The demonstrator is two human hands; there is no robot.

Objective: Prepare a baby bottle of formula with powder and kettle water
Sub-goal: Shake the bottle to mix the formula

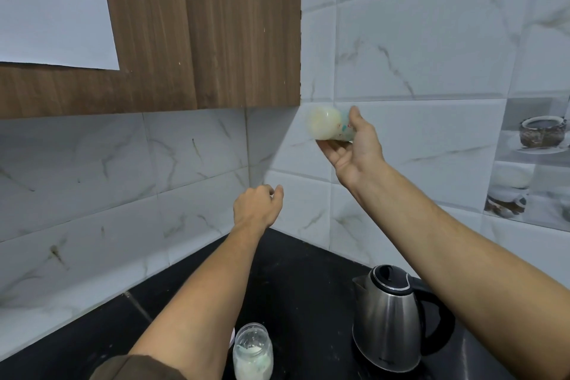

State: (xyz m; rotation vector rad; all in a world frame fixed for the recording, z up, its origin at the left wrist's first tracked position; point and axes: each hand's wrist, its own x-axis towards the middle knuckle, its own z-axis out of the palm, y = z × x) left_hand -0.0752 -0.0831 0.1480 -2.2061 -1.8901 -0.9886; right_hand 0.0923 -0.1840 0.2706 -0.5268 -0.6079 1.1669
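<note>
Since the right hand (354, 153) grips the milky, blurred bottle (327, 125) tipped sideways high before the tiled wall (431, 40), I judge it is raised there for shaking clear of the kettle (388, 324) and powder jar (253, 355) on the bench (293, 287), while the left hand (257, 207) hovers loosely curled, holding nothing.

Marbled wall tiles (416, 49), wooden cabinet (216, 40)

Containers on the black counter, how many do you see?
2: the powder jar at bottom centre and the kettle to its right. The left forearm may hide more.
</note>
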